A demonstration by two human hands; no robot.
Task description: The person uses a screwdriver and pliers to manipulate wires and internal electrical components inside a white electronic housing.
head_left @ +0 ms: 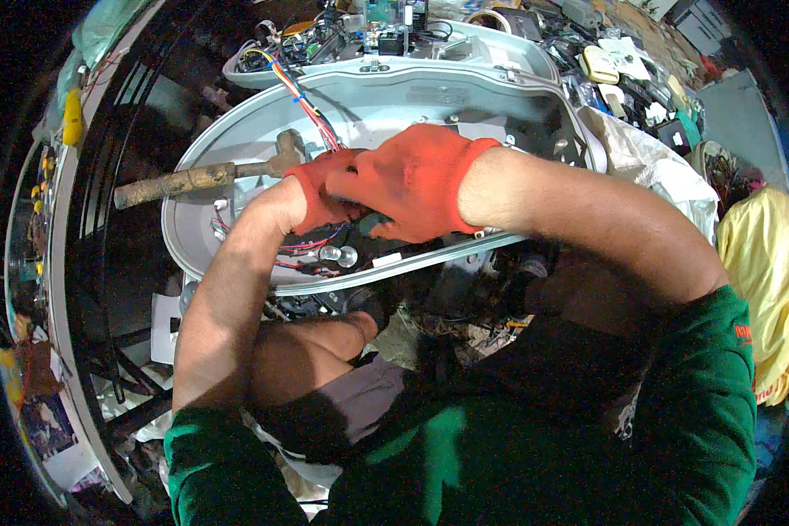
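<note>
Both my hands wear red-orange gloves and meet over the inside of a long grey plastic housing (210,140). My left hand (324,191) is closed, its fingers largely covered by the other hand. My right hand (416,184) is curled toward it, fingers bent and pressed in. What lies between them is hidden. A bundle of coloured wires (314,112) runs from the housing's far edge down behind the gloves. Beside my left wrist rests a hammer (184,182), its worn wooden handle sticking out over the left rim. Below the gloves are two round metallic pieces (338,255) and loose red wires (298,263).
Beyond the housing lies a matching grey shell (491,57) with circuit boards (386,22). Mixed electronic scrap (649,105) heaps up at the far right, near a white sack (653,167) and a yellow sack (758,272). A dark metal frame (88,219) stands left.
</note>
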